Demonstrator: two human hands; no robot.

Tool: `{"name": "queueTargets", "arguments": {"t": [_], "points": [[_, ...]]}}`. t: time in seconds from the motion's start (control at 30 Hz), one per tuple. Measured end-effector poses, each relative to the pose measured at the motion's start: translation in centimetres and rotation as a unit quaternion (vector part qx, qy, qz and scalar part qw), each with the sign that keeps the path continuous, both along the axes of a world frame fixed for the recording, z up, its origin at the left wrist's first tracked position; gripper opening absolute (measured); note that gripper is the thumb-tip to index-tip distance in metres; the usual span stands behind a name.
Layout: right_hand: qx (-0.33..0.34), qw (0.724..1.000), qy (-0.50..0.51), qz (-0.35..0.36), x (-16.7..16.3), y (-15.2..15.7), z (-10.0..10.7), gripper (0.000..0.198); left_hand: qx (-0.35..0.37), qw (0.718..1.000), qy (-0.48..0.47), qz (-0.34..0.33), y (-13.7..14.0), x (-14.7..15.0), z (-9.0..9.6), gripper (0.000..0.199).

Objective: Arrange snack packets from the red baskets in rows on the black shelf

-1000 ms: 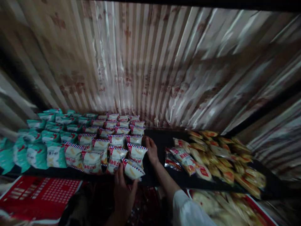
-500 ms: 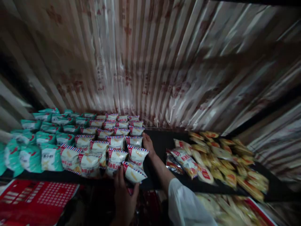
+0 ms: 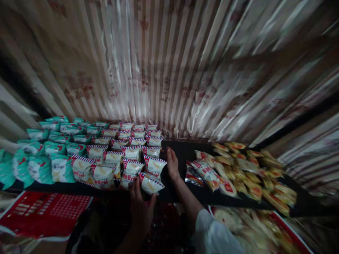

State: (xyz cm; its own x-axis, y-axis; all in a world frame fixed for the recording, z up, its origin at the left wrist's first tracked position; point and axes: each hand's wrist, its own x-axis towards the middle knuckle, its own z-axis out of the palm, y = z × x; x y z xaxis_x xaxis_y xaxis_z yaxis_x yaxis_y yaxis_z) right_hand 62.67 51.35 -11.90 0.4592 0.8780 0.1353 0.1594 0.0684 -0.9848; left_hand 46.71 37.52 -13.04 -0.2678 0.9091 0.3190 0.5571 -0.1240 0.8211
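Note:
On the dark shelf, white snack bags with red print and striped tops stand in rows. At the front right of these rows, one snack bag leans at a tilt. My left hand grips that tilted bag from the front, fingers at its left side and thumb near its lower edge. My right hand is open, fingers stretched out, just right of the rows with a small gap to the nearest bags. Nothing is in it.
Teal bags fill the shelf's left side. Yellow packets and a few white-red packets lie in a loose pile on the right. Below are a red printed sheet and more packets. Striped plastic sheeting hangs behind.
My right hand has moved away from the bags at the right end of the rows, to the right. My left hand stays at the tilted bag. The view has shifted slightly.

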Motion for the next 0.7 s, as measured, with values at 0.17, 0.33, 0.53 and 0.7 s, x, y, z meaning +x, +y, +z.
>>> {"name": "queueTargets", "arguments": {"t": [0.17, 0.33, 0.53, 0.7], "points": [[0.005, 0.998, 0.057, 0.026, -0.9, -6.8, -0.4, 0.05, 0.0, 1.0, -0.008, -0.004, -0.3, 0.0, 0.7, 0.067], [0.019, 0.997, 0.011, 0.073, -2.5, -10.7, -0.3, 0.049, 0.023, 1.0, 0.003, -0.008, -0.3, -0.1, 0.6, 0.07], [0.015, 0.995, -0.042, 0.094, -3.0, -10.0, -0.8, 0.053, 0.046, 0.997, 0.067, -0.002, 0.0, -0.2, 0.2, 0.073], [0.035, 0.993, -0.075, 0.08, -2.8, -8.9, -0.4, 0.039, 0.051, 0.994, 0.094, -0.002, 0.1, -0.3, 0.7, 0.077]]}}
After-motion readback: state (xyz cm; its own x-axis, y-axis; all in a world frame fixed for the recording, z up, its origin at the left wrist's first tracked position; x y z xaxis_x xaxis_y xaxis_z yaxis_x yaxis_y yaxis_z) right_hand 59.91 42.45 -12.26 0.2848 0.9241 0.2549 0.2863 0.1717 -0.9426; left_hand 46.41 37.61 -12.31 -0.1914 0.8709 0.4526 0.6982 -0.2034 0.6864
